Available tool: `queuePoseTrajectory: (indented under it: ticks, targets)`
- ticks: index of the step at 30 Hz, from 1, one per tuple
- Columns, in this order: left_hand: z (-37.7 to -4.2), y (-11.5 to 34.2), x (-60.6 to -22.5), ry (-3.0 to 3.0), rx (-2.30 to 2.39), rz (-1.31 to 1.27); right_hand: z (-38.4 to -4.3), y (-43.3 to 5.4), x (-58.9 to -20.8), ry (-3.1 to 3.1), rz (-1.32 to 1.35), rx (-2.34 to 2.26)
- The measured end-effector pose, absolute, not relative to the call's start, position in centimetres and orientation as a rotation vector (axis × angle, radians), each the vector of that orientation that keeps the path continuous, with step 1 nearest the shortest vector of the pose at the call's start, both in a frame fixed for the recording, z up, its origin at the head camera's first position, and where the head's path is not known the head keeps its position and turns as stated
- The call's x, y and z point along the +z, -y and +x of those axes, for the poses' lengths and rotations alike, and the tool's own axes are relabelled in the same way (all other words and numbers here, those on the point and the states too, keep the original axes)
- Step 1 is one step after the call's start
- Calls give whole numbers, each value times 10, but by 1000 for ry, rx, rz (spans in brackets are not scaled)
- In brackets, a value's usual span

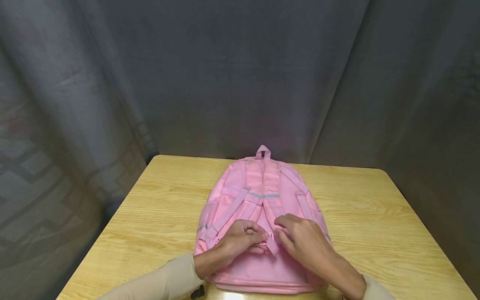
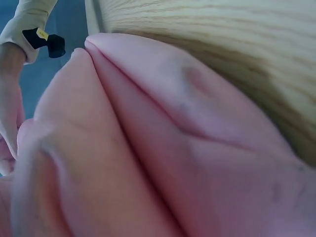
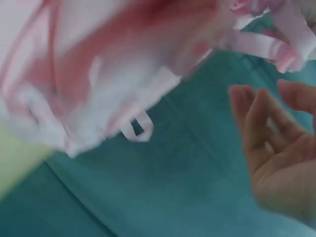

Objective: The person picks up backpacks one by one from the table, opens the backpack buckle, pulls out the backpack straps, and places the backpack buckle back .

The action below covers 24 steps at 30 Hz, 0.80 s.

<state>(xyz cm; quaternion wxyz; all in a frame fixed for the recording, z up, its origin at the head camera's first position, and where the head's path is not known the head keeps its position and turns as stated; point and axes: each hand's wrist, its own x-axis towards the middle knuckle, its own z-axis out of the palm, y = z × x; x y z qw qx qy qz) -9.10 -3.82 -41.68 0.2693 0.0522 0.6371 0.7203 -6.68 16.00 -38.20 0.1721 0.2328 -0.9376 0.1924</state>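
A pink backpack (image 1: pixel 258 273) lies on the table with its shoulder straps facing up and its top loop (image 1: pixel 263 149) pointing away from me. Over its lower middle, my left hand (image 1: pixel 237 241) pinches a pink strap (image 1: pixel 272 246) near its buckle. My right hand (image 1: pixel 304 241) hovers just right of that strap, its fingers loosely bent. In the right wrist view the same right hand (image 3: pixel 279 148) shows nothing between its fingers, apart from the dangling strap (image 3: pixel 264 44). The left wrist view is filled by the folded pink side of the bag (image 2: pixel 148 128); the left fingertips' grip is hidden there.
The wooden table (image 1: pixel 375 233) extends to both sides of the backpack. Grey curtains (image 1: pixel 240 83) hang behind the table and along its left and right sides. The bag's lower edge lies close to the near side of the table.
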Motion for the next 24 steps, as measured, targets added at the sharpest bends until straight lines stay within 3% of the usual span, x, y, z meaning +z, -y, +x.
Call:
queuePoseTrajectory:
  ticks: [10,24]
  targets:
    - [-89,43,-419,-1653,1942,213,-83,-175,-399,2824,999,1353]
    - [-91,49,-421,-1628,1890,271,-90,-183,-400,2814,1049,1407]
